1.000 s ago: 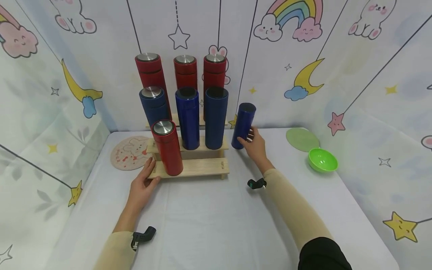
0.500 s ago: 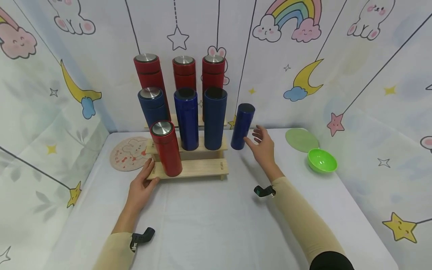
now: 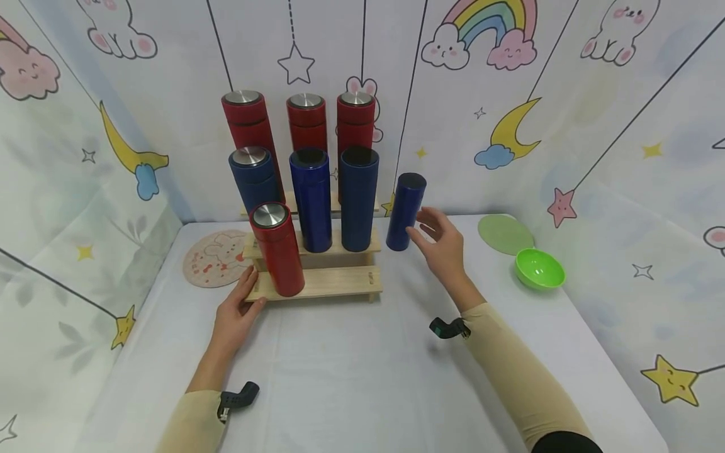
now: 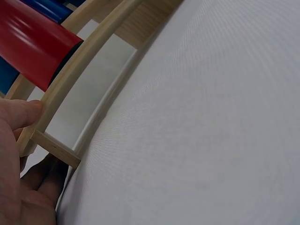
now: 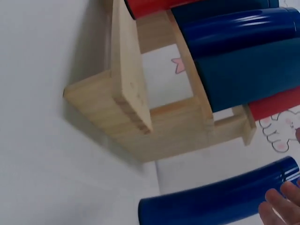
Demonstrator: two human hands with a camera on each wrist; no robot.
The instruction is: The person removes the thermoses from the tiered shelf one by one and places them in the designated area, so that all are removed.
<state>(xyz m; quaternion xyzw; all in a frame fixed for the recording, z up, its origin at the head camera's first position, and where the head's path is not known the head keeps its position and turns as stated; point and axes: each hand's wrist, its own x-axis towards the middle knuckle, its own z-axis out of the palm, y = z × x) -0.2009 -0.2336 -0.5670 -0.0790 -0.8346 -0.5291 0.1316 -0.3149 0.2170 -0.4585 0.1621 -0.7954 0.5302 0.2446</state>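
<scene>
In the head view, my left hand [image 3: 233, 319] grips the left end of a stepped wooden rack [image 3: 340, 282]. The left wrist view has the thumb [image 4: 28, 112] on the shelf and the other fingers lower, partly in shadow. A red thermos [image 3: 280, 251] stands on the front step. On the middle step are a blue thermos with a silver lid [image 3: 252, 179] and two dark-lidded blue ones [image 3: 311, 201]. Beside the rack, a blue thermos [image 3: 404, 214] stands on the table. My right hand [image 3: 444, 248] is at its right side, fingers loosely bent; whether the thumb touches it, I cannot tell.
Three red thermoses [image 3: 306, 123] stand on the rack's back step. A round mat with a rabbit [image 3: 212, 261] lies left of the rack. At the right are a green mat [image 3: 504, 233] and a green bowl [image 3: 540, 269]. A patterned cloth wall [image 3: 453, 113] rises behind.
My right hand has loosened from around the blue thermos beside the rack and drawn back to the right. That thermos stays standing. The left hand keeps its place on the rack.
</scene>
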